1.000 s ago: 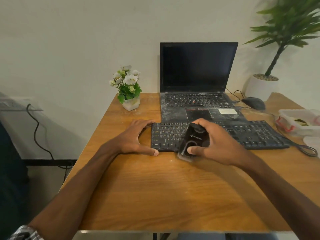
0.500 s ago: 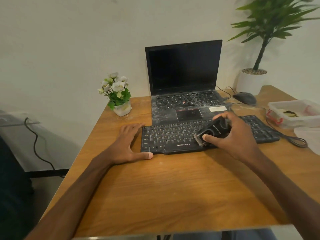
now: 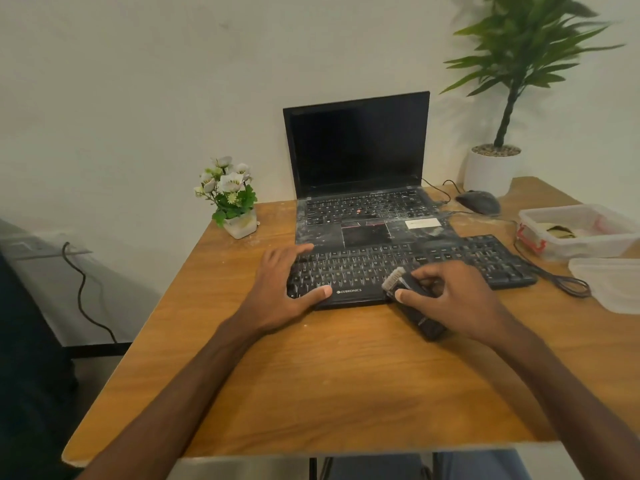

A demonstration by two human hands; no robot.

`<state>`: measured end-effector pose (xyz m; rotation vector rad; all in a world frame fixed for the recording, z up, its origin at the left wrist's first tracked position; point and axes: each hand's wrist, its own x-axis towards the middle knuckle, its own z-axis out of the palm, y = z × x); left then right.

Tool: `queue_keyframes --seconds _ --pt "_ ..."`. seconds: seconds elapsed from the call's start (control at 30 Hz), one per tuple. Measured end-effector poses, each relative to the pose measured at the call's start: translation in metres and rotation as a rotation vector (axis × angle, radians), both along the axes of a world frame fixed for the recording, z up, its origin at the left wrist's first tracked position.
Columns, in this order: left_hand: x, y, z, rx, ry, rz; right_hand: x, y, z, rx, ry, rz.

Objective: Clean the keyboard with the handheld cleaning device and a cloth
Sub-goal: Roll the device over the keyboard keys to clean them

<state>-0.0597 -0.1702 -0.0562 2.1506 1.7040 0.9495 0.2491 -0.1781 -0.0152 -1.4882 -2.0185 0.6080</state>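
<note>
In the head view a wooden table [image 3: 346, 393] stands against a plain pale wall [image 3: 138, 98]. At its back edge an open laptop [image 3: 358, 147] has a dark screen and whitish dust over its key deck and palm rest. To the laptop's left stands a small white pot of artificial flowers [image 3: 230, 199]. To its right is a tall potted plant [image 3: 491, 168] in a white pot, with a dark mouse [image 3: 479, 201] in front of it. Along the right edge sits a clear plastic container [image 3: 581, 233] with red clips, and a loose clear lid [image 3: 613, 285] lies just in front of it. A looped keyboard cable [image 3: 568, 284] lies between the lid and the keyboard. Beyond the table's left side a black cord [image 3: 81, 292] hangs down to a low dark frame.

The black Zebronics keyboard [image 3: 363, 268] lies flat across the table, touching the laptop's front edge. The left hand [image 3: 280, 289] rests on its left end with the fingers spread and nearly straight, the thumb laid along the front rim; it holds nothing. The right hand [image 3: 453, 299] clasps the handheld cleaning device [image 3: 427, 323], a black bar, with the thumb pressed on its near side and the fingers curled over the top. The device slants across the keyboard's front edge. Its pale brush head [image 3: 393, 277] is on the lower key rows right of the logo, and its tail end is over the bare wood.
</note>
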Motion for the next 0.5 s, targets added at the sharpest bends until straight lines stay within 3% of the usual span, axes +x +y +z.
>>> queue_keyframes --seconds 0.03,0.13,0.17,0.37,0.5 --pt "0.008 0.000 0.001 0.008 -0.023 -0.002 0.002 -0.002 -0.001 -0.076 0.167 -0.009" --pt "0.029 0.002 0.004 0.072 -0.053 -0.038 0.007 -0.011 0.000 -0.455 0.902 -0.008" --pt "0.036 0.004 0.004 0.098 -0.049 -0.055 0.010 -0.013 -0.001 -0.501 1.016 0.006" --pt "0.074 0.021 0.006 0.143 -0.057 -0.120 0.023 -0.015 -0.001 -0.526 1.320 0.017" --pt "0.092 0.034 0.010 0.175 -0.056 -0.128 0.027 -0.012 -0.003 -0.492 1.344 -0.010"
